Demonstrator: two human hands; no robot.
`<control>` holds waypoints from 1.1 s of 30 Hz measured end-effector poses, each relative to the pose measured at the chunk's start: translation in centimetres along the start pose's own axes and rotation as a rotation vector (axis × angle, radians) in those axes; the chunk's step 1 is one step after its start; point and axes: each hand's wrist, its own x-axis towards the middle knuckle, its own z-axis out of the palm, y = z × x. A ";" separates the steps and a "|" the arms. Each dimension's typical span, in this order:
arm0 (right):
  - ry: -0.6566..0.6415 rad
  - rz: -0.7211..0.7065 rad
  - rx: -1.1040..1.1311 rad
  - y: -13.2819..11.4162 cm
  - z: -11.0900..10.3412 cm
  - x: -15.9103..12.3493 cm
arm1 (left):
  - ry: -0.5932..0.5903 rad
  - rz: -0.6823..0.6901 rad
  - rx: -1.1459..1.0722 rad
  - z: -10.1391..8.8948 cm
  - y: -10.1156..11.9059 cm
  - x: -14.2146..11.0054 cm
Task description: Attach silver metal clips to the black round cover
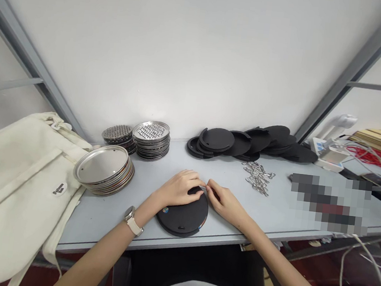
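Note:
A black round disc (182, 218) lies flat near the table's front edge, with a small round sticker and a coloured strip along its right rim. My left hand (183, 188), watch on the wrist, lies over the disc's far left side, fingers curled round its far edge and thumb on top. At the far right edge, my right hand (221, 201) is closed in a pinch, its fingertips close to the left ones. What sits between those fingertips is too small to make out. Small metal clips (258, 178) lie in a loose pile to the right.
A stack of round metal plates (103, 167) and stacked metal grater discs (152, 134) stand at left. Several black discs (216, 139) are heaped along the wall. A cream bag (16, 187) hangs over the left end. Cables (366, 255) dangle at right, near a blurred-out object.

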 end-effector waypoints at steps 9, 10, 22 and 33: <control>-0.041 0.011 0.013 -0.3 -0.1 -0.2 | 0.020 -0.011 -0.005 0.0 0.0 0.0; -0.041 0.016 0.020 -0.3 -0.1 -0.2 | 0.021 -0.012 -0.006 0.0 0.0 0.0; -0.034 -0.006 0.041 0.0 0.1 -0.1 | 0.001 -0.006 -0.033 0.0 0.0 0.0; -0.022 -0.010 0.055 -0.2 0.0 -0.3 | -0.005 -0.029 -0.150 -0.1 0.0 -0.1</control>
